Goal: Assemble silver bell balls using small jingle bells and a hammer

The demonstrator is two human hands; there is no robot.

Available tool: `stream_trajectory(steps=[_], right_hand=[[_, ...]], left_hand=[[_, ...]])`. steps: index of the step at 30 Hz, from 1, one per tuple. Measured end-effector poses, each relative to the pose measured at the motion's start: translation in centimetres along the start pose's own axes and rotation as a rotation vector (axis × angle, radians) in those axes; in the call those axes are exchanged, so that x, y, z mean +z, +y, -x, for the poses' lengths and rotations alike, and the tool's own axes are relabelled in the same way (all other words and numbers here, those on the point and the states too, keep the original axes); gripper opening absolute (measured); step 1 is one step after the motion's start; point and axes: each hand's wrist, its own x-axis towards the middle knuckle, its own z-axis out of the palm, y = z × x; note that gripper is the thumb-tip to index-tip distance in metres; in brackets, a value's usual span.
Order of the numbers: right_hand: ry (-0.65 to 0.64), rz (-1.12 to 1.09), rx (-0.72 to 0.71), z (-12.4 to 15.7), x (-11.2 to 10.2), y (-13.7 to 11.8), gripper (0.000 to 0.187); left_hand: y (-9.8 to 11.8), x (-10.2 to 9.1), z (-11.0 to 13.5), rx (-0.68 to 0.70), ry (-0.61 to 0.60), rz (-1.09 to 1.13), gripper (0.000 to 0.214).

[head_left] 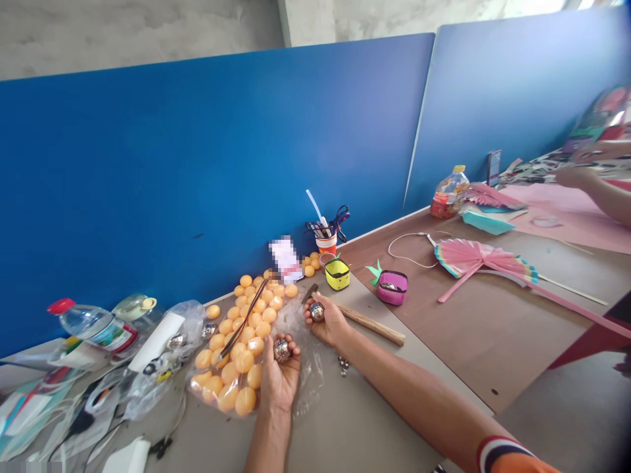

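Observation:
My left hand [282, 374], palm up, has its fingers curled around a shiny metal ball [282, 350]. A second shiny metal ball [317, 311] rests in the bent fingers of my right hand [329, 322], a little farther right. Under and left of my hands lies a clear bag of orange balls [244, 361]. A hammer [369, 323] with a wooden handle lies just beyond my right hand. Several small metal pieces [344, 365] sit on the table below my right wrist.
Left are bottles [101, 328], plastic bags and cables. Yellow [338, 274] and purple [393, 288] paper baskets, a cup of pens [326, 244] and a phone-like card [286, 259] stand beyond. A pink paper fan [486, 259] lies right; another person's arm [596, 190] reaches in there.

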Motion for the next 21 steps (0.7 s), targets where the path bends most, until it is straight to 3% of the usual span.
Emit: stream_trajectory(steps=[6,9,16,19,21], right_hand=[[-0.094,-0.057,-0.029,0.3,0.0,-0.2,0.004],[-0.084,-0.046,-0.015,0.2,-0.1,0.0,0.014],[-0.142,-0.056,-0.014,0.2,-0.2,-0.3,0.015],[-0.143,-0.072,-0.022,0.4,-0.1,-0.4,0.003],[-0.132,-0.072,-0.017,0.4,0.0,-0.3,0.007]], left_hand=[[0.5,0.7,0.3,-0.038,-0.033,0.034,0.012],[0.5,0.5,0.2,-0.044,-0.034,0.023,0.01],[0.3,-0.6,-0.1,-0.059,-0.137,0.045,0.009],[0.2,-0.6,-0.2,-0.052,-0.103,0.057,0.009],[0.2,-0.5,-0.2,-0.034,-0.044,0.056,0.009]])
